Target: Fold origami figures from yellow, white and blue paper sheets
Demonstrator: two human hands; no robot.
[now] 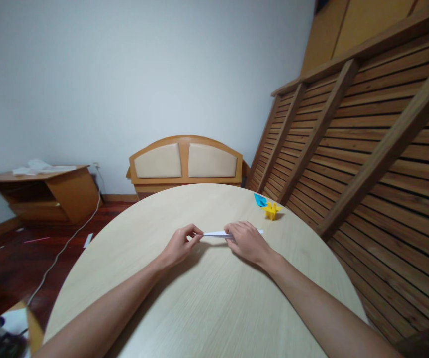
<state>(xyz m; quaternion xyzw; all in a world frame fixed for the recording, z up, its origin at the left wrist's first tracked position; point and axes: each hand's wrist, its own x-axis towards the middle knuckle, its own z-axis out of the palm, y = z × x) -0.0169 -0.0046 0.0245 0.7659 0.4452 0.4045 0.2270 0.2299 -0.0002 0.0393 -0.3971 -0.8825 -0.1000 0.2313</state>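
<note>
Slatted wooden frame (367, 149) leans against the wall on the right, biggest thing in view. Round light-wood table (207, 298) fills the lower middle, both forearms stretched across it from the near edge. Behind the table's far rim stands a wooden headboard (186, 161) with two beige padded panels, propped at the wall. Low wooden cabinet (42, 194) sits far left, some white sheets on top, a pale cable (68, 243) running from it across the dark floor. On the table: left hand (179, 246) and right hand (247, 241) sit near each other just past centre, with a folded white paper (217, 233) between them. Paper is narrow, pointed, lying flat or nearly flat on the tabletop, long axis left-to-right. Left hand: thumb and forefinger pressed together, pinching the paper's left tip; other fingers curled under. Right hand: palm down over the right part of the paper, fingers bent and held close together, tips bearing on the paper near its middle; a short white end pokes out past the knuckles on the right side. Cannot tell whether the right thumb is under the paper. Well apart, toward the table's far-right edge: a small yellow origami figure (272, 210), and touching or just beside it a blue folded paper (260, 200), smallest item.
</note>
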